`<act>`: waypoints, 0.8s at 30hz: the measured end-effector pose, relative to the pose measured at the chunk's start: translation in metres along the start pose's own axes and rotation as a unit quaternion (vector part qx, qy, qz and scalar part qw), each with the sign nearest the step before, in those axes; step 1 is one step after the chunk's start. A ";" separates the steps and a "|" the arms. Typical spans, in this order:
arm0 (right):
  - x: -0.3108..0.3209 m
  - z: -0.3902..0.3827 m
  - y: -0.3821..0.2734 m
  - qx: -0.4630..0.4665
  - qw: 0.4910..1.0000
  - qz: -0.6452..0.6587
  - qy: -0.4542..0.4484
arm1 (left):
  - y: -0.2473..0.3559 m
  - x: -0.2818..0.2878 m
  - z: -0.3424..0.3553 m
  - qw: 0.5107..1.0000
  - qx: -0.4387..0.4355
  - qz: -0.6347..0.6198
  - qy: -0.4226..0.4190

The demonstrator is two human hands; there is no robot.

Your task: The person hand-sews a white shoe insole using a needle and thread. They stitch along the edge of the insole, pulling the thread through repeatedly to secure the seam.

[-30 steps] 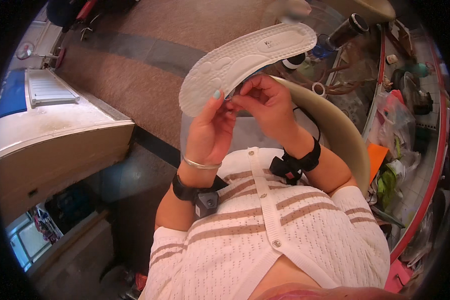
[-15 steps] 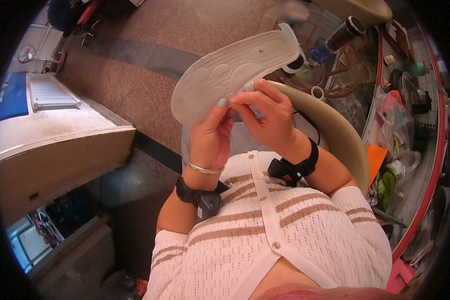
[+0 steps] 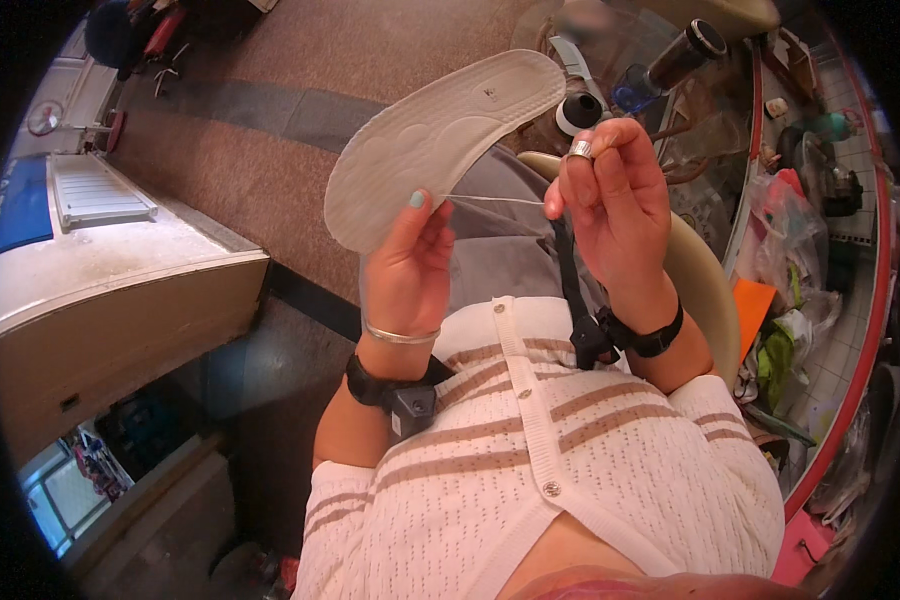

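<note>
Right hand [image 3: 618, 195] shifted away from the insole [image 3: 440, 140], thread [image 3: 495, 199] nearly straight.
Left fingers [image 3: 415, 212] pinch the insole's edge, apparently bracing it; right fingers [image 3: 554, 200], the thread.

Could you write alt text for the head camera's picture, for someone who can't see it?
A person's left hand holds a pale insole by its edge, and a thin white thread runs from there to the right hand. A striped knitted top fills the lower view; a beige chair shows at right.

Insole [image 3: 430, 140] in left fingers [image 3: 417, 201]; thread [image 3: 497, 199] in right fingers [image 3: 554, 199].
</note>
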State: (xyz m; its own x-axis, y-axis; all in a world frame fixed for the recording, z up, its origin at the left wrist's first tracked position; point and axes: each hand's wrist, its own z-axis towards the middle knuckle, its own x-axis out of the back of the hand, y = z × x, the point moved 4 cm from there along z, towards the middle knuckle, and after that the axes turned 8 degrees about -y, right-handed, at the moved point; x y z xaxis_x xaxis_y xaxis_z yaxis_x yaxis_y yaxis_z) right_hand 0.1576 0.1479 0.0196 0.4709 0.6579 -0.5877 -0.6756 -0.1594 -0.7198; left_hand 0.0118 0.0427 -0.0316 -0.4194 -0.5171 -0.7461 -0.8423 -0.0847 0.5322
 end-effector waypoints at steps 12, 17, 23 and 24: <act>0.008 -0.004 0.032 -0.132 0.983 0.013 0.130 | -0.001 0.001 0.000 1.000 0.007 -0.017 -0.021; 0.016 -0.006 0.045 -0.149 0.976 0.092 0.133 | -0.002 -0.001 -0.002 0.999 -0.014 0.022 -0.026; 0.010 -0.006 0.045 -0.114 0.982 0.026 0.147 | -0.003 0.000 -0.002 0.999 -0.018 0.022 -0.046; 0.010 -0.006 0.044 -0.113 0.983 0.026 0.140 | -0.003 0.000 -0.003 0.998 -0.020 0.026 -0.044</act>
State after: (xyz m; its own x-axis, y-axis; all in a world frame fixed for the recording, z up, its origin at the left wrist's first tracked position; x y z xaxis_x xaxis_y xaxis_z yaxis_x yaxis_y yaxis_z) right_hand 0.1364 0.1433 -0.0203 0.5982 0.4202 -0.6823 -0.5746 -0.3686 -0.7307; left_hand 0.0155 0.0410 -0.0320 -0.4914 -0.4446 -0.7489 -0.8054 -0.0954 0.5851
